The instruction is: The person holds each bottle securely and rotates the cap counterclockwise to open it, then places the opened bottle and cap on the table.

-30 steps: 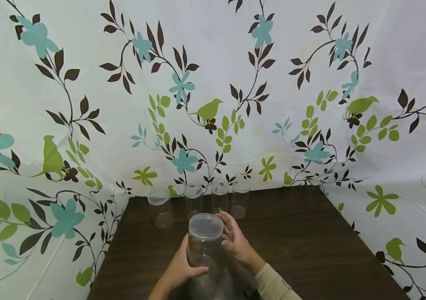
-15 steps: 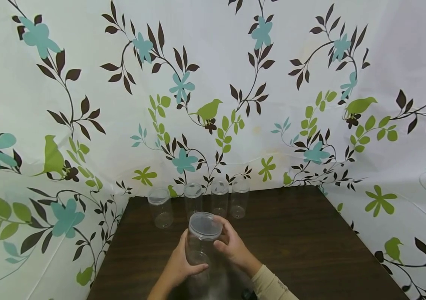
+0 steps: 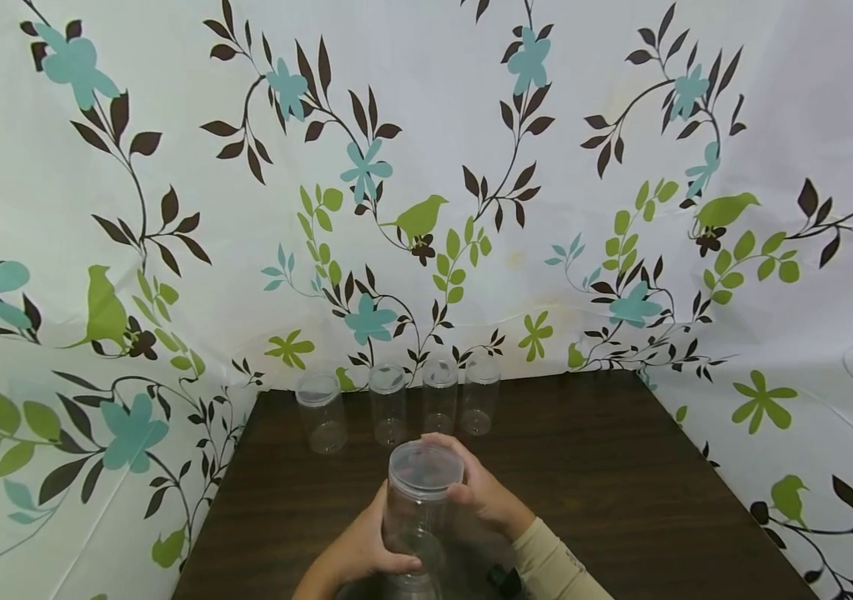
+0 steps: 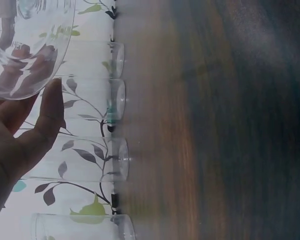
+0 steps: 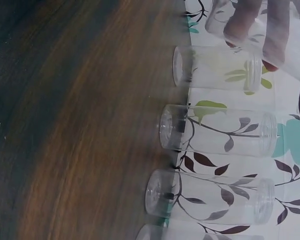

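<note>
A clear plastic jar [image 3: 413,515] with a translucent lid [image 3: 426,467] is held upright with a slight tilt, over the near part of the dark table. My left hand [image 3: 362,537] grips its body, thumb across the near side. The fingers and thumb of my right hand [image 3: 489,492] curl round the lid's right edge. The left wrist view shows the jar's clear base [image 4: 27,75] up off the table, with my left fingers beneath and beside it. In the right wrist view, my right fingers [image 5: 277,30] show against the clear plastic.
Several similar clear lidded jars [image 3: 323,417] stand in a row at the back of the dark wooden table [image 3: 584,467]. Behind and beside it hangs a white sheet [image 3: 426,100] printed with leaves, flowers and birds. A small black object [image 3: 503,579] lies by my right sleeve.
My right hand has gone from loosely beside the lid to gripping its edge. The jar has shifted a little right and nearer to me, my left hand still round it.
</note>
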Motion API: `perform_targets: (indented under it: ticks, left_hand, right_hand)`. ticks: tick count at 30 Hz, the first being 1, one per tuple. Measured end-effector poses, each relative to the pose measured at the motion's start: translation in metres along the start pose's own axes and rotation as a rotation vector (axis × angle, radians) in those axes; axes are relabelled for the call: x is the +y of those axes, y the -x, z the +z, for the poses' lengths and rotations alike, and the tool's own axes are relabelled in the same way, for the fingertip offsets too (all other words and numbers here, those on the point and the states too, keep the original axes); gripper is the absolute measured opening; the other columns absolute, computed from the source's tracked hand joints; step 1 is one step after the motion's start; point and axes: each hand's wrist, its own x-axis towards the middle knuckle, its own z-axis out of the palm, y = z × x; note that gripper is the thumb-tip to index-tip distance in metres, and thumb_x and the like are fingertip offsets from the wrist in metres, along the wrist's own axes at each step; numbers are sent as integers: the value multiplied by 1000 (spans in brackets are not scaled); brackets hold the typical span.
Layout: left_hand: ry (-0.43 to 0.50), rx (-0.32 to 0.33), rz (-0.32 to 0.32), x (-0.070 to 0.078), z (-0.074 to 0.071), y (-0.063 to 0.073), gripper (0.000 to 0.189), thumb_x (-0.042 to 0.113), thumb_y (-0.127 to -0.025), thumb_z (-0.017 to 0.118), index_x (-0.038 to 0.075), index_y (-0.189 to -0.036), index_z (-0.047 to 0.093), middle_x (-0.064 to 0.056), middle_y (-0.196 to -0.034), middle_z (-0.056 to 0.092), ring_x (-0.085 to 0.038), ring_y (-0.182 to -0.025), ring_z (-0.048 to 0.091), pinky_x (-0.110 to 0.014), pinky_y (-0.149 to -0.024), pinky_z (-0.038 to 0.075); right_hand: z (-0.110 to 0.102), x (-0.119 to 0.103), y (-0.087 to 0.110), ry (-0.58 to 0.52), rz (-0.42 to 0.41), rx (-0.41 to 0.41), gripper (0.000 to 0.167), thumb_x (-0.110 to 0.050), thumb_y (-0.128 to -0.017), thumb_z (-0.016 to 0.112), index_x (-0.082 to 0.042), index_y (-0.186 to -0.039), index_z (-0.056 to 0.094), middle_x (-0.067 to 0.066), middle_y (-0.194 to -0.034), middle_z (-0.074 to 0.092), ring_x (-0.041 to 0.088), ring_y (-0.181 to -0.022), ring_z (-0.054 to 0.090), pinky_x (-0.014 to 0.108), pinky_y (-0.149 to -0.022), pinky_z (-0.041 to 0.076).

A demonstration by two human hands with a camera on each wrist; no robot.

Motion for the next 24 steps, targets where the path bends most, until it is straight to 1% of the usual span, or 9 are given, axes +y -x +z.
perform_targets:
  ticks: [5, 7, 9, 11, 13, 16, 18, 21, 24]
  left_hand:
    - [44, -4, 33, -4, -1, -2, 114, 3, -74, 88, 8, -159, 11, -21, -151, 42, -19, -130, 52, -25, -106, 40]
    - [43, 9, 34, -5, -1, -2, 114, 3, -74, 88, 8, -159, 12, -21, -153, 39, -18, -132, 50, -24, -108, 38]
    - [13, 40, 31, -5, -1, -2, 115, 4, -73, 88, 8, -159, 13, -22, -153, 40, -18, -132, 50, -24, -108, 37]
    - [-43, 98, 14, -7, 0, -1, 115, 7, -71, 91, 7, -159, 15, -20, -151, 43, -20, -131, 51, -25, -107, 38]
    - [-131, 185, -18, -9, 0, 0, 118, 13, -68, 93, 5, -158, 18, -19, -148, 46, -22, -128, 52, -28, -106, 40]
    - [-266, 323, -73, -14, -2, 1, 122, 22, -65, 97, 3, -158, 19, -20, -147, 48, -29, -128, 53, -39, -104, 44]
    - [-322, 392, -100, -16, -4, 1, 123, 27, -64, 98, 3, -157, 21, -21, -147, 49, -33, -128, 53, -48, -102, 45]
    - [-357, 427, -107, -18, -5, 0, 123, 31, -65, 97, 3, -157, 21, -23, -147, 49, -37, -128, 53, -56, -100, 45]
    - [-372, 425, -98, -19, -4, -1, 123, 32, -65, 97, 4, -157, 20, -22, -144, 52, -36, -126, 55, -56, -98, 46]
  right_hand:
    - [0, 0, -1, -38, 35, -18, 93, -53, -100, 57, -9, -163, 5, 24, -162, 29, 28, -143, 41, 35, -112, 38]
    - [0, 0, -1, -42, 42, -13, 94, -55, -100, 55, -14, -163, -1, 24, -164, 24, 27, -145, 38, 34, -112, 37]
    - [0, 1, -2, -50, 33, 2, 95, -55, -100, 55, -14, -163, -3, 26, -164, 20, 25, -146, 37, 35, -112, 37]
    - [1, 2, -1, -51, 11, 35, 96, -54, -100, 57, -12, -163, -2, 28, -163, 19, 23, -145, 38, 34, -112, 38]
    - [2, 6, 0, -40, -23, 73, 93, -48, -101, 57, -5, -162, 2, 31, -161, 19, 20, -145, 37, 33, -111, 39]
    - [7, 9, 1, 36, -46, 141, 85, -40, -102, 59, 2, -159, 12, 34, -157, 24, 18, -143, 40, 31, -108, 42]
    - [11, 10, 2, 94, -33, 167, 78, -37, -103, 60, 2, -157, 19, 32, -155, 28, 18, -141, 42, 31, -106, 43]
    - [18, 9, 2, 181, -3, 191, 75, -39, -101, 62, 0, -156, 26, 30, -152, 35, 17, -137, 46, 32, -104, 45]
    - [23, 8, 1, 226, 7, 202, 75, -41, -101, 62, -1, -155, 29, 28, -151, 39, 17, -133, 49, 33, -103, 46]
